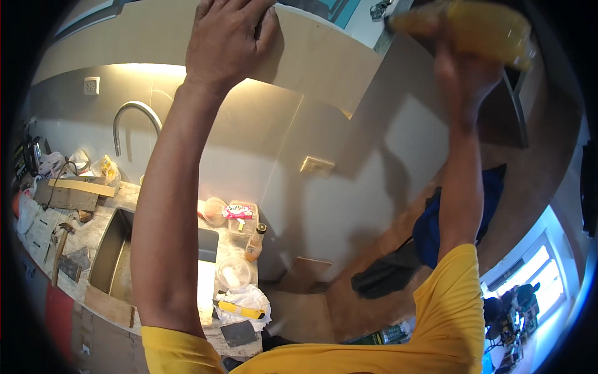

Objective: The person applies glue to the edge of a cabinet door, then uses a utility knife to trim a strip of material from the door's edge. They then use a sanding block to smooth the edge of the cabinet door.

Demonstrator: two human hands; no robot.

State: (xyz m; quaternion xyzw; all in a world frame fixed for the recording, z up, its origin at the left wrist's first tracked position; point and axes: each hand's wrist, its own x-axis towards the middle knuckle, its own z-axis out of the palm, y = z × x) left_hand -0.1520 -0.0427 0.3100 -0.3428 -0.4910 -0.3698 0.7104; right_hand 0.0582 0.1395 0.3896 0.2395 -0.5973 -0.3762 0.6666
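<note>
My left hand (232, 43) is raised against the pale wooden panel of the overhead cabinet (317, 59). Its fingers look bent in at the panel's upper edge, and the frame cuts off their tips, so what they grip is hidden. Up on the right, my right hand (467, 78) is closed round a bottle (486, 31) with amber-yellow contents. Motion blurs the bottle, which lies nearly sideways with its narrow dark end toward the cabinet's corner. A small clear object (380, 9) sits by that corner.
Below stands a counter with a sink (112, 249), a curved faucet (134, 106), a hammer (61, 249), plastic tubs (234, 273), an orange-filled bottle (254, 244) and a yellow-handled tool (240, 310). Dark and blue cloths (427, 234) hang on the right. A wall socket (317, 166) is under the cabinet.
</note>
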